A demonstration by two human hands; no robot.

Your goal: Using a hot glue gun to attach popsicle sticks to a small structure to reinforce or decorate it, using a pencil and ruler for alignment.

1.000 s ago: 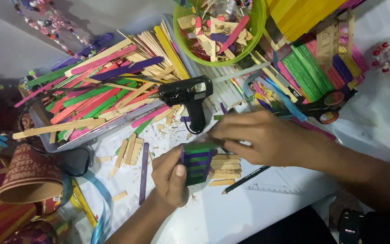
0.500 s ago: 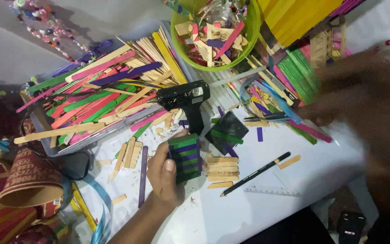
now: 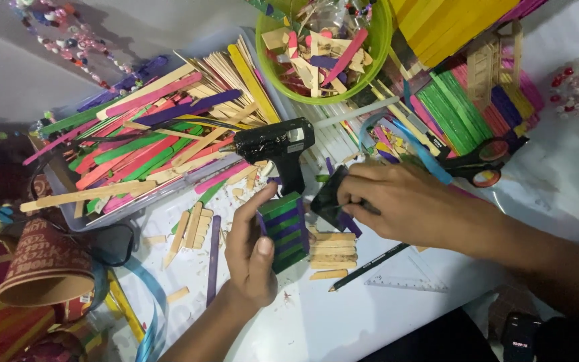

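Note:
My left hand grips a small panel of green and purple craft sticks, held upright above the white table. My right hand rests just to its right, with the fingers pinching a second dark green and purple stick panel that lies on the table. A black glue gun stands right behind both panels. A short stack of plain wooden stick pieces lies under my right hand, next to a black pencil.
A tray of long coloured sticks sits at the left, a green bowl of stick offcuts at the back, bundles of coloured sticks and scissors at the right. Paper cups crowd the left edge. A clear ruler lies near the pencil.
My right hand swung out to the right, then came back onto the second panel on the table. My left hand kept the striped panel and raised it slightly.

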